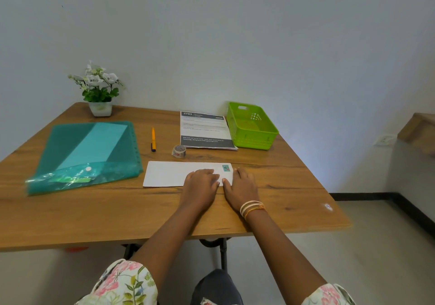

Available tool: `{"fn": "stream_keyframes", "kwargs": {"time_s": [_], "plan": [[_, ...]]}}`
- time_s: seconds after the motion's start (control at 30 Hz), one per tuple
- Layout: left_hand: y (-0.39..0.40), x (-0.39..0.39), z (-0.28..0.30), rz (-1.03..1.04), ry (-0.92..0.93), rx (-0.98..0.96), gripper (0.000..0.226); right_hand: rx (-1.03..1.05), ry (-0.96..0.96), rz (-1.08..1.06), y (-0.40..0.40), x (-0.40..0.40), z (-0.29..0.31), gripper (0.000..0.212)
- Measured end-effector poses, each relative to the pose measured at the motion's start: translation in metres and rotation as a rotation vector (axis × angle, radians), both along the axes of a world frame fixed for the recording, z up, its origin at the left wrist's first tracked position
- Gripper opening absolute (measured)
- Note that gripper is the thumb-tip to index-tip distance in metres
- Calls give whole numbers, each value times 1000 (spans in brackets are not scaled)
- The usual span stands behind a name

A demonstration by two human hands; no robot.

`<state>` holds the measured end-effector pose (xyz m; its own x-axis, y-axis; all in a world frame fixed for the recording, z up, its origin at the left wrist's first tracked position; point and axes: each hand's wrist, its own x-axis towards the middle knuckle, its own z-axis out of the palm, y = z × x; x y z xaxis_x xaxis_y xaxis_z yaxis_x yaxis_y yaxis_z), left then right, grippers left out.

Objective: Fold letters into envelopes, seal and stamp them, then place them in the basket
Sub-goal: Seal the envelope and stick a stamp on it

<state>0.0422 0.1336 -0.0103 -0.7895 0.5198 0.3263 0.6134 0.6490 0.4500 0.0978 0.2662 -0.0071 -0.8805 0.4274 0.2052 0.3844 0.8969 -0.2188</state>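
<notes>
Two hands down flat at the near middle of the table [70,210], both at the right end of the envelope [169,174]. Left hand [201,182] spread over the paper, fingers straight and relaxed, gripping nothing, probably pinning the envelope so it cannot slide. Right hand [240,187] open too, lying at the envelope's right edge, thumb on the paper, bangles at the wrist; likely smoothing or steadying. Just beyond the fingertips, a small teal stamp [226,167] in the top right corner of the envelope, so stamping looks done or nearly done; whether the flap is sealed cannot be told, being face down or hidden.

Off to the left, a green plastic folder [70,149], kept well apart from the working spot. Farther back, a roll of tape [179,151] just beyond the envelope, within easy reach for sealing, and a yellow pen [153,138] beside it. Behind the tape, a printed sheet [204,130], unfolded, seemingly waiting its turn. Touching its right side, the green basket [256,137], with nothing visible inside, set on the right-hand side for an easy drop. Farthest, at the back left corner, a potted plant [98,88].
</notes>
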Motion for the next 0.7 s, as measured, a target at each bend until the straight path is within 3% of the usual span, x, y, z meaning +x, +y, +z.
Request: {"fn": "stream_keyframes", "kwargs": {"time_s": [0.23, 0.4, 0.57, 0.7], "plan": [[-10, 2, 6, 6, -158, 156, 35, -125, -25, 30, 0, 5, 6, 77], [-21, -26, 18, -25, -151, -56, 54, -210, -76, 41, 9, 3, 15, 70], [-20, -49, 38, -4, -235, -481, 86, -308, -41, 12, 24, 8, 18, 60], [-6, -52, 47, 16, -179, -534, 95, -400, 61, -77, 33, 7, 20, 45]]}}
